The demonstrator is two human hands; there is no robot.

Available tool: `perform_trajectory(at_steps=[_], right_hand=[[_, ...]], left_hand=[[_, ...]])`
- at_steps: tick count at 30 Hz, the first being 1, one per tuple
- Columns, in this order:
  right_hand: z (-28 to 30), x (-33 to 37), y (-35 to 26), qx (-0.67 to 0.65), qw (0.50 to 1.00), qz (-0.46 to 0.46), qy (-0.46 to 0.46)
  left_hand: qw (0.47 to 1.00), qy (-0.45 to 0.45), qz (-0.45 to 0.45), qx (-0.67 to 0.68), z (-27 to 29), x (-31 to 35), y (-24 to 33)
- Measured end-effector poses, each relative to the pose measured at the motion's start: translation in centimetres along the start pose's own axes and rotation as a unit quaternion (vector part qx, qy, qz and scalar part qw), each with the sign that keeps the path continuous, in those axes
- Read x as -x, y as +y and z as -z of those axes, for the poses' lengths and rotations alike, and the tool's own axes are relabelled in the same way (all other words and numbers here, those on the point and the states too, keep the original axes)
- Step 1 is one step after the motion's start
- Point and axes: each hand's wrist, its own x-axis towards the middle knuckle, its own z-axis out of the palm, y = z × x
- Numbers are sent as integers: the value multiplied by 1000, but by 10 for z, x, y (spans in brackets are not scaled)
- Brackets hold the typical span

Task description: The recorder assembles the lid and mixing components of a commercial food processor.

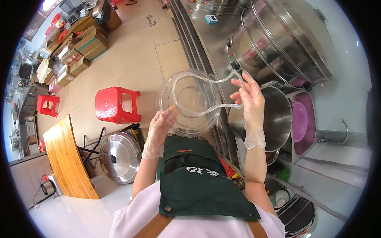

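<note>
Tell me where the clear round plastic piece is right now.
In the head view, the clear round plastic piece is near the centre, held in the left hand, between the larger red stool and the right hand.

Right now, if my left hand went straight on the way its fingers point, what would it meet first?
The clear round plastic container, which your left hand is touching; past that, perhaps the pale looped strip, though depth is hard to judge through see-through plastic.
</note>
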Motion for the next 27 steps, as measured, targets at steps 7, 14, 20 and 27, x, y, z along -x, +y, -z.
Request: perform_trajectory(at_steps=[7, 14, 20, 27], right_hand=[[-31, 17, -50, 128, 951, 267, -90], [-69, 13, 40, 497, 728, 428, -202], [-71, 40, 85, 460, 759, 396, -235], [-16, 62, 36, 339, 865, 340, -147]], left_hand=[[965, 100, 63, -233, -5, -8, -7], [689, -45, -69, -720, -61, 19, 17], [590, -133, -137, -785, -68, 21, 34], [711, -174, -74, -677, -61, 10, 21]])
